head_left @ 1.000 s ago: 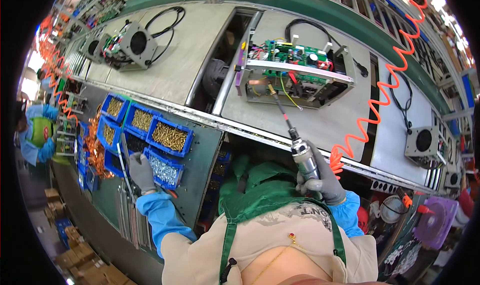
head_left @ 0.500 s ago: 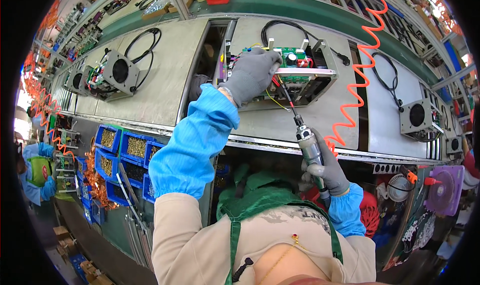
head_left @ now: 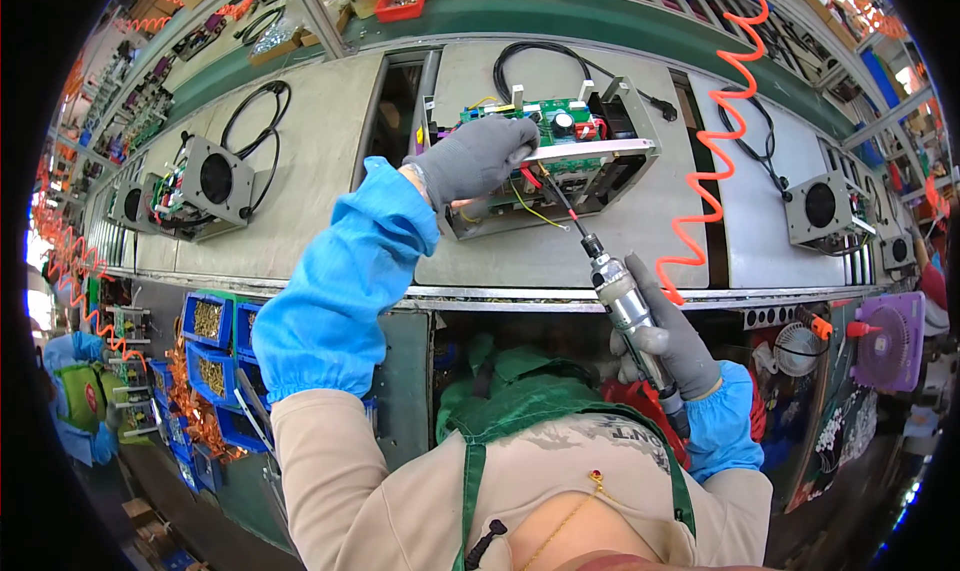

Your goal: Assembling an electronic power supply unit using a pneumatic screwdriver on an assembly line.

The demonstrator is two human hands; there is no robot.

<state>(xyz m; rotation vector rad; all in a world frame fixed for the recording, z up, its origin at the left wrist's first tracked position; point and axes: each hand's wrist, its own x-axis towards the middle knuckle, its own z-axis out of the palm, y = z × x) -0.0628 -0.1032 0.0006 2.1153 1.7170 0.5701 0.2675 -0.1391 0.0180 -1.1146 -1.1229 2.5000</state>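
Observation:
A metal chassis [head_left: 612, 193] with a green circuit board [head_left: 545, 113] lies on the workbench, loose red and yellow-green wires at its near side. My left hand [head_left: 468, 161], in a grey glove, lies at the left part of the chassis's near rail [head_left: 590, 151]. Its fingers are curled and pressed together; what they pinch, if anything, is hidden. In my right hand [head_left: 672, 349], also gloved, is a power screwdriver [head_left: 622, 296], tilted with its long thin bit [head_left: 565, 206] pointing up and left to the wires beneath the rail. Whether the tip touches a screw cannot be made out.
Fan-fitted metal units [head_left: 215, 181] with black cables stand left, and another [head_left: 820, 206] stands right. An orange coiled hose [head_left: 708, 186] hangs right of the chassis. Blue bins [head_left: 208, 319] of small hardware sit lower left. A red tray [head_left: 402, 1] rests beyond.
The view has shifted slightly. My left hand has come a little nearer and lower against the rail. The screwdriver has drawn slightly back from the chassis, still in my right hand.

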